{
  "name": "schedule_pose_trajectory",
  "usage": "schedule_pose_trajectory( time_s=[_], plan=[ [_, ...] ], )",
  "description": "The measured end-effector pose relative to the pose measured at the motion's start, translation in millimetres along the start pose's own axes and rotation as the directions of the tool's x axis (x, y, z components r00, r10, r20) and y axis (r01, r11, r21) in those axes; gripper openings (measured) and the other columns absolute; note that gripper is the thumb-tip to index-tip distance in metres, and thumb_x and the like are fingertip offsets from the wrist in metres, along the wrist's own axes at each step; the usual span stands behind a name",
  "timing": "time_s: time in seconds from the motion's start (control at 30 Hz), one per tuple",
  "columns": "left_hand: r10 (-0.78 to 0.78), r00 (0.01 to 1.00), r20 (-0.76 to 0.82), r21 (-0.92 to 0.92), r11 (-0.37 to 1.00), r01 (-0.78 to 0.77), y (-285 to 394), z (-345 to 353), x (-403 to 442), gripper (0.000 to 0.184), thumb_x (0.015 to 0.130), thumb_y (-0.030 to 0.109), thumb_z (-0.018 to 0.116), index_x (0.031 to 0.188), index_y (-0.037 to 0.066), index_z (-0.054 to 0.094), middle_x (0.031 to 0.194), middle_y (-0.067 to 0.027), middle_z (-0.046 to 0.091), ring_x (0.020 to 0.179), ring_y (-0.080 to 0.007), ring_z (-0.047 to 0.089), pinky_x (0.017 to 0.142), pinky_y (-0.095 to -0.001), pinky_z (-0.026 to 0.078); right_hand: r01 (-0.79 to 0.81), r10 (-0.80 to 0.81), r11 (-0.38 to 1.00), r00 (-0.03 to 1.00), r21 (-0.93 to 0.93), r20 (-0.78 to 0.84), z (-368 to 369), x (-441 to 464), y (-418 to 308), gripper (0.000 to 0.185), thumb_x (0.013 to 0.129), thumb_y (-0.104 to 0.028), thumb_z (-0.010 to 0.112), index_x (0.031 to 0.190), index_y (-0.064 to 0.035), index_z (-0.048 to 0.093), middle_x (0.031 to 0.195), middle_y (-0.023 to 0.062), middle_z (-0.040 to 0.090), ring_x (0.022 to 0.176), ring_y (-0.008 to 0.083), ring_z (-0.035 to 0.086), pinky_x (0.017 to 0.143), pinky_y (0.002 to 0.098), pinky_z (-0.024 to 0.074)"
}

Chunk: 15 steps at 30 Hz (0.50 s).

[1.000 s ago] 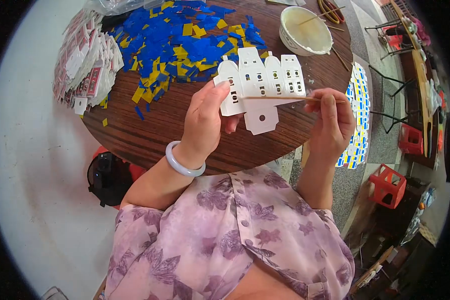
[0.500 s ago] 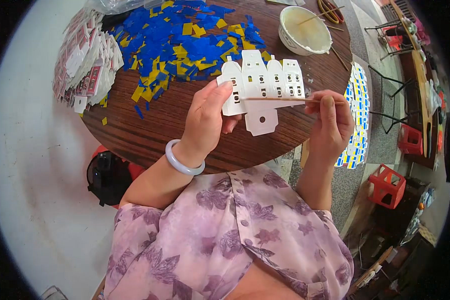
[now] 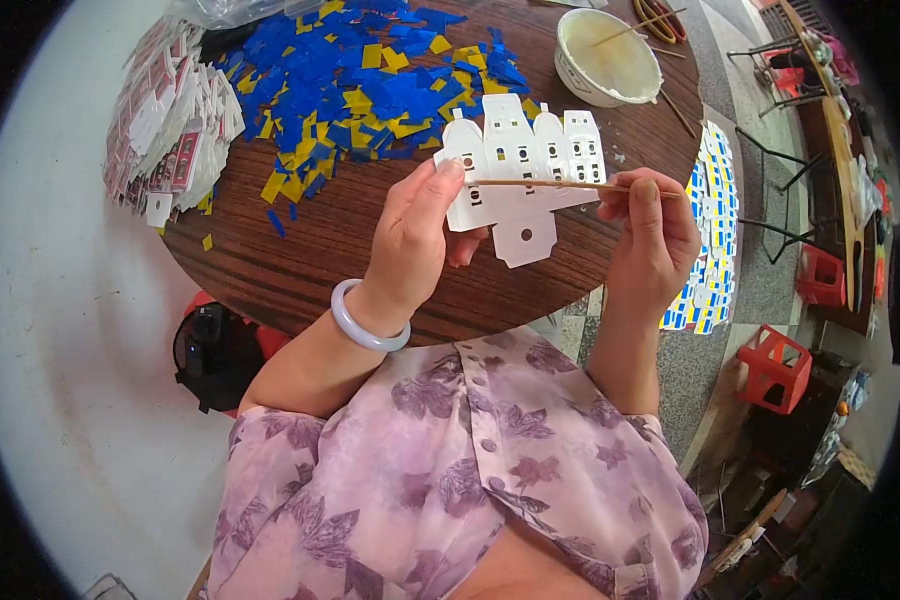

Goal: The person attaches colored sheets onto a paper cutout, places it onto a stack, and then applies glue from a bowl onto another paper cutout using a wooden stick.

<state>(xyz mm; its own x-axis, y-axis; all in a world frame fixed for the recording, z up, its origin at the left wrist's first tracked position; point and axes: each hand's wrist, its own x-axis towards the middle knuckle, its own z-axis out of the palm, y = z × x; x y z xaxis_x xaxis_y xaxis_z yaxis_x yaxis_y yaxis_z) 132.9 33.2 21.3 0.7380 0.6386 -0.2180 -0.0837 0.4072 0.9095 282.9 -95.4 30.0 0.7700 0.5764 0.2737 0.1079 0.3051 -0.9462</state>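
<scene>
My left hand grips the left edge of a white die-cut card, thumb on top and fingers beneath. The card is house-shaped, with small window cut-outs and a lower flap that has a round hole. My right hand pinches a thin wooden stick between thumb and fingers. The stick lies level across the card's face, its far end near my left thumb. Whether it touches the card all along is hard to tell.
Blue and yellow pieces are heaped on the round wooden table. Stacked printed cards lie at left. A white bowl of pale paste and scissors stand at back right. Blue-yellow cards and a red stool are right.
The stick in my right hand has moved up and to the left over the card. My left hand and the card have barely shifted.
</scene>
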Motion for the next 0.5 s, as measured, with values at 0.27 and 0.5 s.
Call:
schedule_pose_trajectory(
  time_s=[0.27, 0.5],
  plan=[
    [0.024, 0.999, 0.022, -0.024, 0.999, -0.023, -5.0, -2.0, 0.5, 0.039, 0.098, 0.032, 0.038, 0.11, 0.002, 0.059, 0.073, -0.0043, 0.061, 0.05, -0.0068, 0.049, 0.042, -0.0194, 0.038, 0.028, -0.028, 0.999, 0.999, 0.024, -0.02, -5.7, -0.7, -0.6, 0.016, 0.094, -0.011, 0.057, 0.099, 0.0039, 0.061, 0.089, 0.0101, 0.066, 0.073, 0.0129, 0.061, 0.066, 0.0241, 0.0497],
    [0.0, 1.0, -0.03, -0.029, 1.0, -0.001, -4.7, -1.1, 2.0, 0.043, 0.098, 0.037, 0.038, 0.109, 0.002, 0.06, 0.077, -0.0043, 0.063, 0.053, -0.007, 0.051, 0.041, -0.0194, 0.038, 0.147, -0.138, 0.986, 0.984, -0.084, 0.11, -6.9, -10.4, -6.8, 0.014, 0.094, -0.008, 0.056, 0.101, 0.0043, 0.06, 0.096, 0.0122, 0.064, 0.077, 0.0131, 0.061, 0.069, 0.0233, 0.0501]
  ],
)
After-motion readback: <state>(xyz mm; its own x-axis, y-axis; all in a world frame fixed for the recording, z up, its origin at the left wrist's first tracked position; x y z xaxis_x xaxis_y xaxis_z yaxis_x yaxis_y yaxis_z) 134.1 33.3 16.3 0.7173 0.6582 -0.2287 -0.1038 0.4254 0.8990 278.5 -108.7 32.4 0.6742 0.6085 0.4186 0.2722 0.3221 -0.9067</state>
